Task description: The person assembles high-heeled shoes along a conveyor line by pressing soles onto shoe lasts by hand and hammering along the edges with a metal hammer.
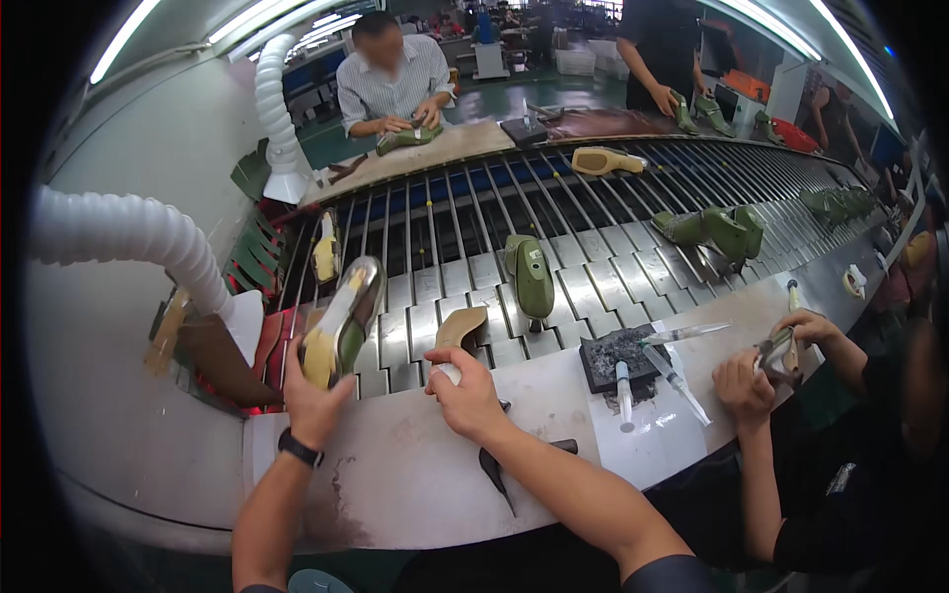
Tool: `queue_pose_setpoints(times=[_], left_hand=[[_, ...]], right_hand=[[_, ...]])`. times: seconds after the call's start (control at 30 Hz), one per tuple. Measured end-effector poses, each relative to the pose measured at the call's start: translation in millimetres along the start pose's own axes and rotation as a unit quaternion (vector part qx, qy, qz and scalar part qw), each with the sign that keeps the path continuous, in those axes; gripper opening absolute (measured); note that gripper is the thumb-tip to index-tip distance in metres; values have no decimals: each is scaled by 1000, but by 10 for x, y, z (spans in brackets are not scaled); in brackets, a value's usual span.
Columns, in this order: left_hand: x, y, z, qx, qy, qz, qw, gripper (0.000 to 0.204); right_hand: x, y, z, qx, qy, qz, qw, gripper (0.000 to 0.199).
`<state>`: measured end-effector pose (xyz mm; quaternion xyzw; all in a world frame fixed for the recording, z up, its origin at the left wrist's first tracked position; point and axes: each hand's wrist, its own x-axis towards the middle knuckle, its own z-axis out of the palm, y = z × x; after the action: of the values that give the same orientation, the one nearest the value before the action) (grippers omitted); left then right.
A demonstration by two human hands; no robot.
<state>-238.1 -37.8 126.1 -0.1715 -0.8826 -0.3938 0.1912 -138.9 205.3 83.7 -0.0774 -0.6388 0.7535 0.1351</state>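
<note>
On the left, my left hand (315, 398) is closed round the lower end of a shoe on a green last (352, 336), raised over the slatted conveyor. Its underside faces up, with a pale yellow patch and a silvery rim. My right hand (465, 397) curls its fingers round a small white thing (450, 374) whose kind I cannot make out. Just beyond those fingers is a tan, curved shoe sole (462, 324); whether the hand touches it I cannot tell. Below my right wrist, a black hammer (504, 465) lies on the bench, partly hidden by my forearm.
Green lasts (531, 277) and a tan-soled one (605, 160) stand or lie on the conveyor (415, 282). Glue brushes (624, 392) rest by a dark block (615, 358). A co-worker's hands (746, 385) hold a shoe at right. White ducts (129, 227) hang left; people work opposite.
</note>
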Motion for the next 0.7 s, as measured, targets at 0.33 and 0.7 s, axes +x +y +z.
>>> queue_pose_setpoints(times=[0.33,0.7], left_hand=[[-1933,-69,-1265,107,-13,149,983,91],[-2118,-406,-1105,-11,56,16,998,76]], right_hand=[[-1209,-75,435,-50,26,-30,998,47],[-1336,-217,115,-316,69,-125,938,69]])
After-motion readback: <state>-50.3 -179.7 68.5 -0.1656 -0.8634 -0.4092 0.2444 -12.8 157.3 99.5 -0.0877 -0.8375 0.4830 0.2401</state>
